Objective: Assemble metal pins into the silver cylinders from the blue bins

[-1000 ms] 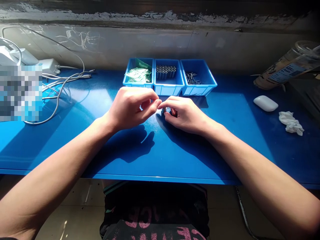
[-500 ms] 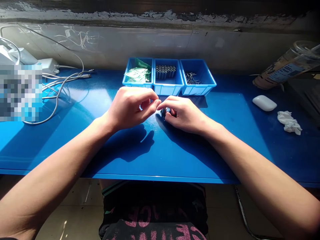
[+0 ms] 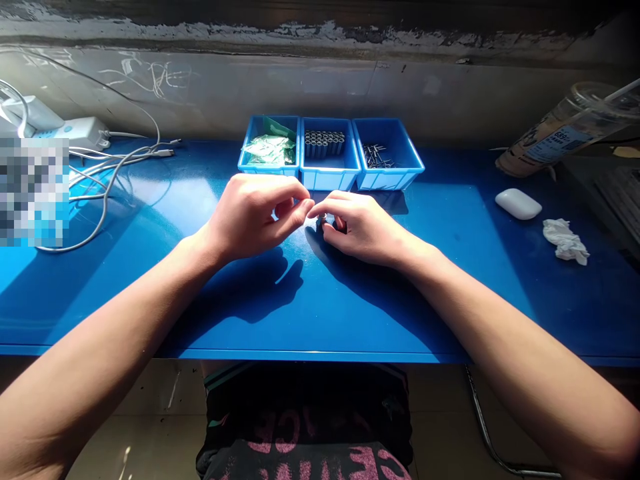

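My left hand is closed in a pinch, thumb against index finger. What it holds, if anything, is too small to make out. Its fingertips meet the index fingertip of my right hand. The curled fingers of that right hand hold a small dark cylinder with a shiny top, mostly hidden. Just beyond the hands, a blue bin holds several similar dark cylinders. Left of it, another blue bin contains green-and-white packets. In the right bin lie thin dark pin-like pieces.
White cables and a power strip lie at the left of the blue table. At the right are a tilted plastic cup, a white rounded case and a crumpled tissue.
The view has shifted slightly, so the bins and table items sit a little further left. Both hands keep nearly the same pose, with fingertips together.
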Demonstrator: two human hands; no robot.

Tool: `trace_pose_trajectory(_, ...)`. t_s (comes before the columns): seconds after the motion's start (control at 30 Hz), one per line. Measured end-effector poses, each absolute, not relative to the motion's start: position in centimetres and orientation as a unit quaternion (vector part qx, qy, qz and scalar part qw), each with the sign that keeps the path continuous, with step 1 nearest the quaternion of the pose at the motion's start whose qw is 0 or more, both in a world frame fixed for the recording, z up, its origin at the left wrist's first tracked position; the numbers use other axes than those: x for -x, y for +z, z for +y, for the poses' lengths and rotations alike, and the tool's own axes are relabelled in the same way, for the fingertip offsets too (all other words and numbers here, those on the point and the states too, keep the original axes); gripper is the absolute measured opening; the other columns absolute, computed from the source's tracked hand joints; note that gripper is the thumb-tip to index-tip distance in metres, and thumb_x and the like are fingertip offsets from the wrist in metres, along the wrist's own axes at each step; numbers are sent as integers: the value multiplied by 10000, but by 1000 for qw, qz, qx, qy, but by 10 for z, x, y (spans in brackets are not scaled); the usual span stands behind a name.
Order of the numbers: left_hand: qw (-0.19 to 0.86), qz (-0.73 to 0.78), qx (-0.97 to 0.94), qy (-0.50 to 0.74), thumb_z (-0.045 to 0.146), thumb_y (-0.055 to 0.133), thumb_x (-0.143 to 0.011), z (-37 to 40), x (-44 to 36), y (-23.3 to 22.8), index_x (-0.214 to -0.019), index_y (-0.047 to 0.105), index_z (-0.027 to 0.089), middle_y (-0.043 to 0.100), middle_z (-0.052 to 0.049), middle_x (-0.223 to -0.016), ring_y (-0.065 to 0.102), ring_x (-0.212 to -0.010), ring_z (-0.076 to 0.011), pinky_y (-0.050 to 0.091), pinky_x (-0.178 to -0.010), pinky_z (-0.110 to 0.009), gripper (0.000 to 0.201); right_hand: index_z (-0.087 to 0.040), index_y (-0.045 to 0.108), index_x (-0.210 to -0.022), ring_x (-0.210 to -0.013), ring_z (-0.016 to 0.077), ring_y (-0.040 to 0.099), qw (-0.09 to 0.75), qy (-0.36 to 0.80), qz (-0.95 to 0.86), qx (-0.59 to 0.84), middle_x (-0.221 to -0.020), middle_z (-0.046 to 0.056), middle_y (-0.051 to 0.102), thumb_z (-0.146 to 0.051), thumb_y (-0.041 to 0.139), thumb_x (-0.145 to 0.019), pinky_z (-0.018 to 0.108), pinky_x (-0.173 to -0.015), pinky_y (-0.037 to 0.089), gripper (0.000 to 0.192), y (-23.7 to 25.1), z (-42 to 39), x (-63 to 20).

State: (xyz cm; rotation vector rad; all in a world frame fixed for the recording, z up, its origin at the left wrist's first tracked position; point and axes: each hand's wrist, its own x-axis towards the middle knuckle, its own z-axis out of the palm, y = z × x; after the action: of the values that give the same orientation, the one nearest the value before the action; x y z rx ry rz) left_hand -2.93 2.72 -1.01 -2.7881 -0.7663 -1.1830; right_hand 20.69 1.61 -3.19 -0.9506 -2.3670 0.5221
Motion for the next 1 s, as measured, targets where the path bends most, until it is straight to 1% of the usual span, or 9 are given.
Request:
trace_pose_trajectory(0.13, -9, -283, 894, -346, 312, 582, -1029, 26, 30, -9, -877, 704, 213, 684, 6, -678, 583, -574, -132, 453, -588, -277, 219, -181, 704, -1324, -997, 220, 692, 282, 195, -872, 349, -1203, 90, 751, -92, 612, -925, 364, -876, 559, 419, -33, 17, -207)
trace_pose_trajectory(0.23, -17, -297, 896, -331, 329, 568, -1031, 25, 30, -9, -886, 702, 220, 698, 3, -702, 597, -587, -135, 460, -602, -276, 226, -178, 728, -1288, -987, 221, 700, 281, 193, -875, 344, -1181, 92, 757, -110, 616, -941, 365, -881, 564, 371, -33, 18, -207)
trace_pose_trajectory(0.4, -15, -288, 897, -334, 307, 572, -1031, 26, 30, -8, -893, 704, 201, 704, -4, -709, 599, -595, -131, 458, -602, -268, 219, -178, 732, -1274, -958, 220, 708, 280, 187, -878, 340, -1141, 89, 765, -153, 629, -973, 367, -870, 571, 319, -33, 18, -207)
trace_pose_trajectory(0.63, -11, -286, 899, -332, 295, 575, -1034, 25, 31, -10, -906, 710, 191, 707, -4, -713, 602, -599, -131, 459, -604, -264, 213, -168, 705, -1300, -966, 220, 708, 278, 194, -876, 343, -1180, 96, 762, -154, 637, -968, 368, -870, 582, 339, -33, 18, -207)
trace_pose_trajectory(0.77, 23, -285, 905, -314, 302, 561, -1033, 28, 31, -9, -914, 708, 201, 720, -5, -732, 629, -615, -135, 467, -604, -265, 215, -165, 724, -1271, -955, 211, 700, 265, 190, -880, 346, -1167, 93, 756, -142, 625, -968, 349, -857, 570, 320, -31, 17, -207)
trace_pose_trajectory(0.87, 96, -254, 915, -297, 291, 562, -1026, 29, 34, 5, -898, 711, 199, 729, -14, -755, 639, -629, -146, 464, -591, -282, 217, -158, 733, -1251, -917, 201, 690, 268, 187, -878, 349, -1124, 87, 757, -134, 621, -962, 329, -826, 559, 310, -31, 17, -207)
trace_pose_trajectory(0.93, 137, -245, 915, -289, 295, 585, -1018, 16, 40, 16, -876, 715, 204, 715, -21, -749, 627, -635, -160, 469, -602, -308, 213, -158, 741, -1229, -903, 197, 684, 270, 184, -878, 349, -1103, 84, 755, -137, 622, -962, 323, -815, 552, 293, -32, 17, -207)
trace_pose_trajectory(0.97, 134, -253, 916, -283, 311, 596, -1017, 3, 43, 20, -875, 719, 212, 701, -23, -745, 623, -645, -167, 477, -617, -323, 212, -158, 744, -1213, -900, 197, 681, 272, 183, -879, 348, -1097, 85, 753, -137, 622, -962, 323, -813, 548, 280, -33, 17, -207)
trace_pose_trajectory(1.0, 107, -270, 916, -276, 339, 597, -1022, -15, 46, 21, -886, 725, 224, 684, -25, -742, 626, -663, -175, 490, -639, -336, 219, -158, 747, -1198, -898, 197, 680, 274, 181, -879, 346, -1095, 86, 751, -135, 620, -960, 324, -813, 546, 271, -34, 17, -206)
